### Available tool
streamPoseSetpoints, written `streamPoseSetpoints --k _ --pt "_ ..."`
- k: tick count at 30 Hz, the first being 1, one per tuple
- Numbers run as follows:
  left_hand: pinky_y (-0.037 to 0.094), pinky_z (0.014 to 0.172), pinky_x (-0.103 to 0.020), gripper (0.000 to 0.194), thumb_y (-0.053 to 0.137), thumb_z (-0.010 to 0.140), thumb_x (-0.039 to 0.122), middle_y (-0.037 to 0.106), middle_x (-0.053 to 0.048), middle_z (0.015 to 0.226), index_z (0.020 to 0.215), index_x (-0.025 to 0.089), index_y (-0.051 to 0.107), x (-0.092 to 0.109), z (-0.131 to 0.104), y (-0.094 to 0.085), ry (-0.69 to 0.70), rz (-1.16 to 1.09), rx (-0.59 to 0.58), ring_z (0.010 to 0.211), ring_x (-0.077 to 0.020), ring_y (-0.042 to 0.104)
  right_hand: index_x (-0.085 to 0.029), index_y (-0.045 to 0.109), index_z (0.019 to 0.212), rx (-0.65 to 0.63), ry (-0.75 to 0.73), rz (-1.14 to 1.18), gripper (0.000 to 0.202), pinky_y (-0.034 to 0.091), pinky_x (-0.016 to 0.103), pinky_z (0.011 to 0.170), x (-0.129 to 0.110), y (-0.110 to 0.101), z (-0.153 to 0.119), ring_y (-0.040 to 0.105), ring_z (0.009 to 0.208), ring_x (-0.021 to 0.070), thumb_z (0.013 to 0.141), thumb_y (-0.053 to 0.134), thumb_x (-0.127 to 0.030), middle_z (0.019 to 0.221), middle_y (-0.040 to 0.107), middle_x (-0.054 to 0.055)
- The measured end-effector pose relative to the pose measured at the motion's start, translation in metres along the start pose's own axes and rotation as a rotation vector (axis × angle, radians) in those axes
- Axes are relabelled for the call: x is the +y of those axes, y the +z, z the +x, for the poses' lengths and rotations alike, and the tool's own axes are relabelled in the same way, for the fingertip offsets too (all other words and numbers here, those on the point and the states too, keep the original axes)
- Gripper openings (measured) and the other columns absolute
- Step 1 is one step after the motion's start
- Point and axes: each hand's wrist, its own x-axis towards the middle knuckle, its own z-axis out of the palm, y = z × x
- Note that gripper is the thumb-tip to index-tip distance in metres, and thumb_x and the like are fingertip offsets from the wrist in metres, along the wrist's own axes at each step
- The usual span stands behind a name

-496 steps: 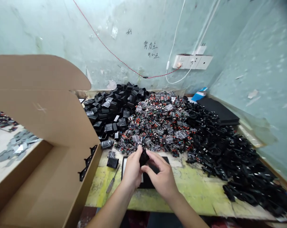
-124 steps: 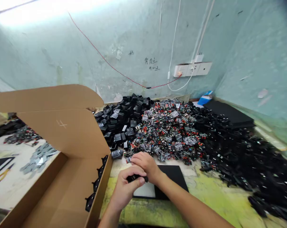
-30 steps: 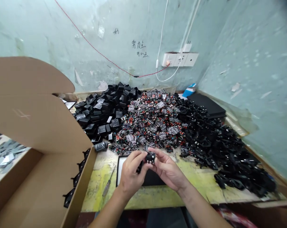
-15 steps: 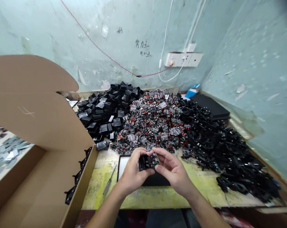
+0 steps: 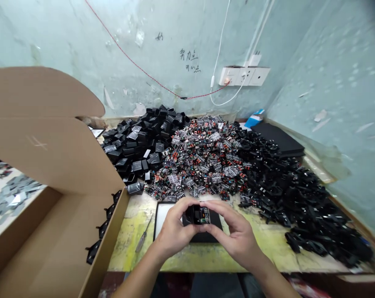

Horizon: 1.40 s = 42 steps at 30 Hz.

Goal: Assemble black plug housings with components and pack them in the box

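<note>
My left hand [image 5: 174, 228] is closed round a small black plastic housing [image 5: 190, 213], thumb below and fingers above. At the housing's right side my right hand [image 5: 237, 227] pinches a small circuit board [image 5: 205, 215] between thumb and fingertips. Coloured components show on the board, which sits against the housing; how far inside it reaches I cannot tell. Both are held above a shallow black tray [image 5: 202, 237] with a white pad [image 5: 164, 215] at its left. A screwdriver [image 5: 141, 241] lies on the table left of the tray.
Behind my hands are heaps of black housings [image 5: 140, 140], circuit boards [image 5: 206, 157] and black plastic parts [image 5: 277, 186]. An open cardboard box [image 5: 51, 231] with several black parts along its inner wall stands at left. Black sheets [image 5: 278, 138] lie at back right, below wall sockets [image 5: 244, 76].
The housing and board have been turned a little and now sit more level and in line. My right fingers have straightened along the board's edges.
</note>
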Motion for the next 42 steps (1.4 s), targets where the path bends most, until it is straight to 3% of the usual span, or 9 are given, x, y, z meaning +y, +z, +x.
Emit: streamPoseSetpoints --k 6,26,42 --pt "0.051 0.098 -0.035 0.046 0.091 0.080 0.023 0.070 -0.005 0.119 0.121 0.027 0.071 -0.002 -0.001 -0.001 -0.020 -0.031 -0.008 0.111 -0.0242 0.067 -0.038 0.066 0.142 0.011 -0.027 -0.073 0.050 0.059 0.042 0.111 -0.002 -0.001 0.003 0.069 0.129 0.0254 0.097 0.073 -0.019 0.137 0.074 0.004" --pt "0.051 0.098 -0.037 0.046 0.092 0.080 0.033 0.072 -0.008 0.116 0.121 0.025 0.071 -0.005 0.001 0.000 -0.016 -0.020 0.007 0.110 -0.0263 0.067 -0.034 0.061 0.148 -0.021 -0.118 -0.193 0.056 0.058 0.040 0.113 -0.007 -0.003 0.006 0.067 0.132 0.0229 0.097 0.068 -0.013 0.142 0.071 0.005" --pt "0.052 0.096 -0.036 0.043 0.085 0.084 0.024 0.070 -0.009 0.119 0.124 0.023 0.069 -0.017 0.006 -0.003 0.005 -0.064 -0.008 0.110 -0.0259 0.065 -0.035 0.069 0.139 0.013 -0.048 -0.168 0.049 0.061 0.042 0.108 -0.004 0.004 0.013 0.070 0.126 0.0250 0.094 0.078 -0.021 0.137 0.072 0.007"
